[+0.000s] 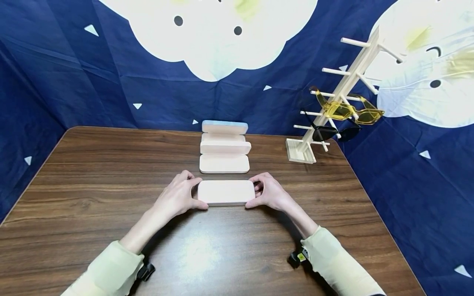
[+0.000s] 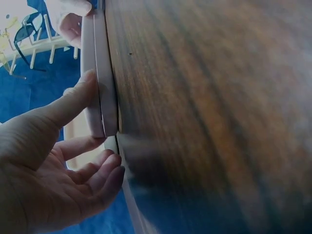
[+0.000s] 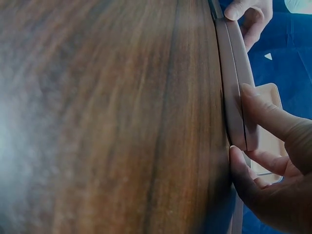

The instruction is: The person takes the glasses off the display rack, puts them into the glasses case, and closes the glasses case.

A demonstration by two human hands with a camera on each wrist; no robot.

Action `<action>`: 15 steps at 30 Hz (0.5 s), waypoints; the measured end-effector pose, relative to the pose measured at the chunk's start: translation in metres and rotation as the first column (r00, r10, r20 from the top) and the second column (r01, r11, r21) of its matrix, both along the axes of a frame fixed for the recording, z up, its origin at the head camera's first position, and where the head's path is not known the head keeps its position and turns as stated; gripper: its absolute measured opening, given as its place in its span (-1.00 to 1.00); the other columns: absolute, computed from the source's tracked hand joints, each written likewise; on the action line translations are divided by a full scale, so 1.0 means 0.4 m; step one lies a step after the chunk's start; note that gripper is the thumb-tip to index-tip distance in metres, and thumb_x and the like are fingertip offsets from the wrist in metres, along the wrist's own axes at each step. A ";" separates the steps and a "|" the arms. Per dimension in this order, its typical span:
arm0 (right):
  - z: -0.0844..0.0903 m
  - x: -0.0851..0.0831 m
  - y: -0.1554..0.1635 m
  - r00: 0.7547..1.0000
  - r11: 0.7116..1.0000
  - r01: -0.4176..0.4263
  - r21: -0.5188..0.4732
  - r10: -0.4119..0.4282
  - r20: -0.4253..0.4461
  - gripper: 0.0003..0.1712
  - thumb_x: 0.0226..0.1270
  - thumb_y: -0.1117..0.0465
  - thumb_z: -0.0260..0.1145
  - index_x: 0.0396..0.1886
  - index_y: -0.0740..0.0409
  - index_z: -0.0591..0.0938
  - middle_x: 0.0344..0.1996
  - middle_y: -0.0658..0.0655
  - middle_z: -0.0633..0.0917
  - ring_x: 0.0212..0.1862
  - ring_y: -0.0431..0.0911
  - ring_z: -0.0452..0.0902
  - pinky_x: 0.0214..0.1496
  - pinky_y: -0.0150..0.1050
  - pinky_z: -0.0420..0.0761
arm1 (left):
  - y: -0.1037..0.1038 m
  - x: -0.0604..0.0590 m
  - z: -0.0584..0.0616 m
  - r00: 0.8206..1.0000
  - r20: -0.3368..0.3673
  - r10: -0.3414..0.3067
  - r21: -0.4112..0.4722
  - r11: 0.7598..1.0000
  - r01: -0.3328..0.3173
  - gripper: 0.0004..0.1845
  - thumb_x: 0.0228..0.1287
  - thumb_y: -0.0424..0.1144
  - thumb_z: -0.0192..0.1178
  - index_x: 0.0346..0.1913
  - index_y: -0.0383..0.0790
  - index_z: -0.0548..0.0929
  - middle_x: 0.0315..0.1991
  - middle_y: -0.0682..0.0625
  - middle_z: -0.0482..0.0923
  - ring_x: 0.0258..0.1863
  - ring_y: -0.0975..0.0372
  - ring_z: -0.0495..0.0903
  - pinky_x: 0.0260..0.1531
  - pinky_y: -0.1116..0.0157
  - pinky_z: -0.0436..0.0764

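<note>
A closed pale pink glasses case (image 1: pixel 226 191) lies on the wooden table in front of me, its long side towards me. My left hand (image 1: pixel 177 195) grips its left end, thumb at the near edge and fingers at the far corner. At the right end my right hand (image 1: pixel 269 192) holds it the same way. Along the case's side a thin seam between lid and base shows in the left wrist view, where the thumb presses on the case (image 2: pixel 100 83). In the right wrist view the right thumb rests on the lid side of the case (image 3: pixel 236 83).
Behind the case stand more pale pink cases (image 1: pixel 224 163), with raised lids at the back. A wooden display rack (image 1: pixel 300 151) at the back right carries yellow-framed sunglasses (image 1: pixel 340 110) and black sunglasses (image 1: pixel 325 133). A blue cloth (image 1: pixel 111 82) hangs behind the table (image 1: pixel 92 185).
</note>
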State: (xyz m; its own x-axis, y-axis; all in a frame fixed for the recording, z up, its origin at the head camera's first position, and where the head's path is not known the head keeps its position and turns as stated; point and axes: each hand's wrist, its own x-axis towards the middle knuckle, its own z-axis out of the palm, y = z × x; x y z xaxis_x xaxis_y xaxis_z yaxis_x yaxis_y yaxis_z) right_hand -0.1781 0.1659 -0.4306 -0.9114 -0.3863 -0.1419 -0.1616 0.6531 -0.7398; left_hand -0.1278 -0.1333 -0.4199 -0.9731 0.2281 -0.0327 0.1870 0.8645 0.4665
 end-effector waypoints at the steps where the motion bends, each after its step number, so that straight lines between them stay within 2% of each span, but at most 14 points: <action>1: 0.000 -0.001 0.000 1.000 1.000 -0.001 0.001 0.001 0.000 -0.14 -0.28 0.20 0.81 0.13 0.24 0.65 0.00 0.23 0.55 -0.17 -0.13 0.69 -0.06 -0.29 0.71 | 0.000 0.000 0.002 1.000 0.008 0.005 -0.004 1.000 -0.005 -0.11 -0.08 0.12 0.62 0.32 -0.26 0.60 0.16 -0.23 0.49 0.15 -0.12 0.50 -0.02 -0.18 0.62; 8: -0.001 -0.003 0.000 1.000 1.000 -0.003 -0.004 0.003 0.022 -0.12 -0.28 0.22 0.81 0.16 0.23 0.63 0.02 0.24 0.53 -0.18 -0.14 0.68 -0.14 -0.44 0.65 | -0.001 0.001 0.007 0.999 0.032 0.027 -0.008 1.000 -0.027 -0.08 -0.08 0.12 0.62 0.36 -0.25 0.57 0.19 -0.23 0.48 0.17 -0.12 0.51 -0.03 -0.20 0.62; 15: 0.000 -0.001 0.004 0.999 0.999 -0.017 -0.029 0.018 0.042 -0.10 -0.24 0.24 0.79 0.21 0.26 0.61 0.03 0.27 0.52 -0.19 -0.14 0.68 -0.13 -0.42 0.69 | 0.004 0.007 0.007 0.998 0.046 0.038 0.002 0.999 -0.038 -0.09 -0.06 0.09 0.62 0.36 -0.26 0.56 0.20 -0.20 0.47 0.19 -0.11 0.50 -0.04 -0.23 0.61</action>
State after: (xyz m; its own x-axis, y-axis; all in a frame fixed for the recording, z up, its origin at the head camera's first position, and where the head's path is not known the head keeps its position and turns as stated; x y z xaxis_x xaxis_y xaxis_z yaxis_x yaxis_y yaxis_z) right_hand -0.1787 0.1675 -0.4305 -0.8977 -0.4069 -0.1689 -0.1410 0.6286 -0.7649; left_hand -0.1250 -0.1317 -0.4172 -0.9785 0.1913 -0.0768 0.1325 0.8691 0.4767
